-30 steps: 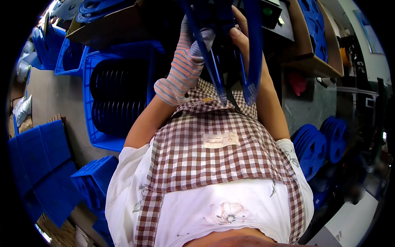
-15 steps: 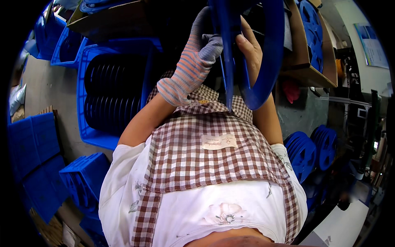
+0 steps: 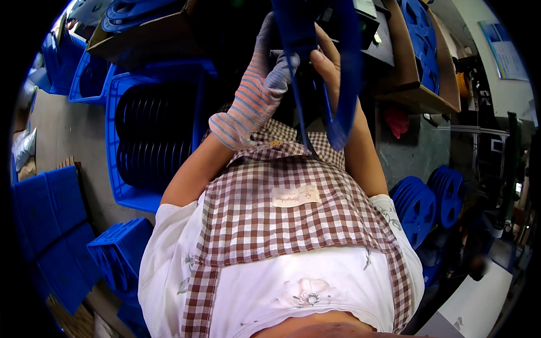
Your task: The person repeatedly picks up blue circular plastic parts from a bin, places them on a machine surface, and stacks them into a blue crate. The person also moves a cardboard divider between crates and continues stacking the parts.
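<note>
In front of my chest, at the top of the view, I hold a blue plastic reel (image 3: 348, 107) upright, its round flanges seen almost edge-on. My left hand (image 3: 255, 93), in an orange and grey striped knit glove, grips it from the left with the fingers curled. From the other side my bare right hand (image 3: 328, 63) grasps the reel near its middle, thumb against the hub area. The right flange partly covers that hand, and its other fingertips are hidden.
On the left, a blue crate (image 3: 115, 169) holds rows of black discs. Cardboard boxes with blue reels stand at the upper left (image 3: 143, 42) and upper right (image 3: 420, 93). More blue reels (image 3: 416, 208) stand at my right. A pink cloth (image 3: 397, 121) lies beyond my right forearm.
Both hands and the reel have shifted a little to the left. The reel has turned, so its right flange looks narrower. Both hands keep their hold.
</note>
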Demonstrator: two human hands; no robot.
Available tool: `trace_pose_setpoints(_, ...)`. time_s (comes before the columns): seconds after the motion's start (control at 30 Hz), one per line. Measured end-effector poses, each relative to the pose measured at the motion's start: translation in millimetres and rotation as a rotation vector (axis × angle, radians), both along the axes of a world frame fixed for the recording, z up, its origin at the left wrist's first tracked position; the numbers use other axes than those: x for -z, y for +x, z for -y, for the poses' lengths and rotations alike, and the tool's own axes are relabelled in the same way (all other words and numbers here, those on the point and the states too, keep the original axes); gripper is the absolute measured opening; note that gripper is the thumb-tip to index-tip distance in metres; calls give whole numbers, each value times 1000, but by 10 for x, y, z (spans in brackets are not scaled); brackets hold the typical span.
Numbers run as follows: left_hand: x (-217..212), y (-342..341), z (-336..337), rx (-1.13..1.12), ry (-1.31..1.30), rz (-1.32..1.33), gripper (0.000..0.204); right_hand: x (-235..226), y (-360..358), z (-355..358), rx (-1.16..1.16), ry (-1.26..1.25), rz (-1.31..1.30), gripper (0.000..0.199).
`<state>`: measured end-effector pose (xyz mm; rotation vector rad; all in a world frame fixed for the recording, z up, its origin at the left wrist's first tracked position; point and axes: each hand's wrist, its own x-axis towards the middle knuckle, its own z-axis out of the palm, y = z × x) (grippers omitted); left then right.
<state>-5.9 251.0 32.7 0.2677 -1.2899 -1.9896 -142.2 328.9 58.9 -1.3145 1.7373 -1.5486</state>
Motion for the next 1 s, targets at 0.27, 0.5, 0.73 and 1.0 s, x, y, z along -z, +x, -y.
trace_pose_setpoints(0.27, -96, -22, 409, -63, -811, 284, 57, -435, -334, -82, 10, 148, -526, 70)
trace_pose_setpoints(0.5, 251, -414, 1406, 207, -292, -18, 29, -704, -1010, 121, -74, 220, -592, 66)
trace_pose_setpoints(0.73, -204, -1012, 2575, 527, -39, -357, 34, -827, -2148, 1106, 124, 353, -986, 70)
trace_pose_setpoints(1.0, -380, -1231, 2493, 15, 65, 82, 33, -792, -2556, 2071, 56, 547, -943, 72)
